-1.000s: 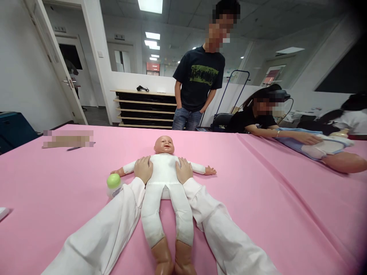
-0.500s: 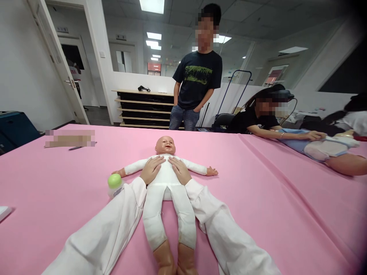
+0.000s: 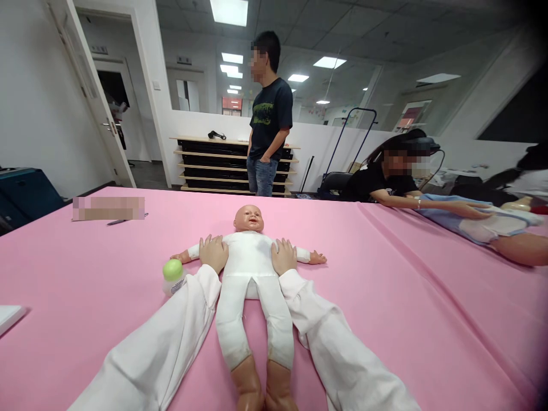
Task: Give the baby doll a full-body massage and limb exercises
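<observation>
A baby doll (image 3: 249,257) with a white cloth body lies on its back on the pink-covered table (image 3: 377,319), head away from me and arms stretched out sideways. My left hand (image 3: 214,253) rests over the doll's arm on the left, close to the shoulder, fingers extended. On the other side, my right hand (image 3: 284,257) lies over the doll's other upper arm beside the chest, its fingers also out and slightly bent. Neither hand grips anything. Beside my left sleeve stands a small bottle (image 3: 173,277) with a green cap, near the doll's hand.
A pen (image 3: 127,219) lies by a blurred-out item (image 3: 109,208) at the far left. A white object (image 3: 11,318) sits at the left edge. One person (image 3: 269,120) stands beyond the table; another (image 3: 398,171) leans over a second doll (image 3: 520,245) at right.
Both my hands have slid outward from the doll's chest onto its upper arms. The standing person has shifted left and turned sideways.
</observation>
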Demonstrator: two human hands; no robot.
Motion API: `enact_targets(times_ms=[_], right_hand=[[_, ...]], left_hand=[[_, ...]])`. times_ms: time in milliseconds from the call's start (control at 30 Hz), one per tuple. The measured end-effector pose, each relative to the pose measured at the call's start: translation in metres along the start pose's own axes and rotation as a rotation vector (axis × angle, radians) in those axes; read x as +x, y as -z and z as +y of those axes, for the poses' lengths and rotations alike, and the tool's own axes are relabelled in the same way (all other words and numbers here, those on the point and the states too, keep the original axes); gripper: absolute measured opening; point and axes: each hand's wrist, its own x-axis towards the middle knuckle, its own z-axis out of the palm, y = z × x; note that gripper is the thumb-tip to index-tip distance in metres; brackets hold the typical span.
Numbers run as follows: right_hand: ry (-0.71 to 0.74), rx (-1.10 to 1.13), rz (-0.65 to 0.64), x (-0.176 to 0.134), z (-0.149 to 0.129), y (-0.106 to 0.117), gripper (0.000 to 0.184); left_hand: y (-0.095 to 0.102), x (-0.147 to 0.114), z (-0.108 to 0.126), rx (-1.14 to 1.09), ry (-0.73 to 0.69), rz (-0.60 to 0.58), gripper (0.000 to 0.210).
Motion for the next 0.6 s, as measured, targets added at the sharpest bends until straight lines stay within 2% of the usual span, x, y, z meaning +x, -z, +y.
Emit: enact_targets(times_ms=[167,233,333,400,433,500,600], right_hand=[[-0.079,0.02,0.101,0.007,0.015,0.002,0.042],[0.022,0.144,0.076,0.003,0.006,0.01,0.044],[0.445,0.3,-0.06,-0.016,-0.02,0.031,0.05],[0.703,0.297,-0.252,-0.03,-0.033,0.042,0.048],[0.76,0.288,-0.345,-0.036,-0.035,0.045,0.045],[0.776,0.28,-0.464,-0.043,-0.03,0.044,0.044],[0.715,0.276,-0.462,-0.046,-0.003,0.027,0.051]], left_hand=[[-0.001,-0.001,-0.002,0.053,0.003,0.009,0.036],[-0.002,-0.001,-0.001,0.062,0.005,0.017,0.036],[-0.002,-0.001,0.0,0.073,0.006,0.029,0.036],[-0.002,-0.001,0.0,0.072,0.003,0.022,0.036],[-0.001,-0.002,0.0,0.069,0.001,0.017,0.036],[0.0,-0.002,0.0,0.058,-0.003,0.012,0.036],[0.001,-0.002,0.001,0.038,-0.002,0.012,0.036]])
